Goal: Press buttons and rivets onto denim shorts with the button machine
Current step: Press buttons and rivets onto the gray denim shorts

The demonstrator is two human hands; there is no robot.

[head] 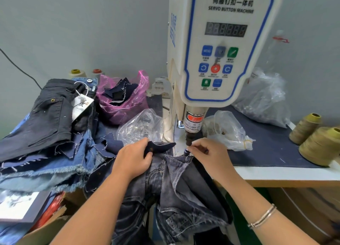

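Left grip: my left hand [135, 157] pinched a dark flap at the waistband of the denim shorts [176, 187], thumb on top of the cloth, holding it back just left of the punch
Right grip: my right hand [207, 152] had its fingers curled at the lower die, fingertips [191, 147] pinched on something small right under the punch; I could not tell whether it was a button, a rivet or only the cloth edge
Far left: a pile of denim shorts [51, 126] lay stacked on the table, the top dark pair already showing a brass rivet and a paper tag
Left of centre: a pink bag [123, 104] of dark cloth scraps, and in front of it a clear bag [141, 126] of small metal parts
Centre: the shorts lay open-fly across the table edge, waistband up against the punch [189, 139] of the button machine [220, 47], legs hanging toward me
Right: another clear bag [228, 132] just beside the punch, then thread cones [320, 143] on the dark mat
Progress: I judged this pair only being loaded, with the press not yet made
Left to do: set the piece, clear my fingers, press, then the remaining buttons and rivets
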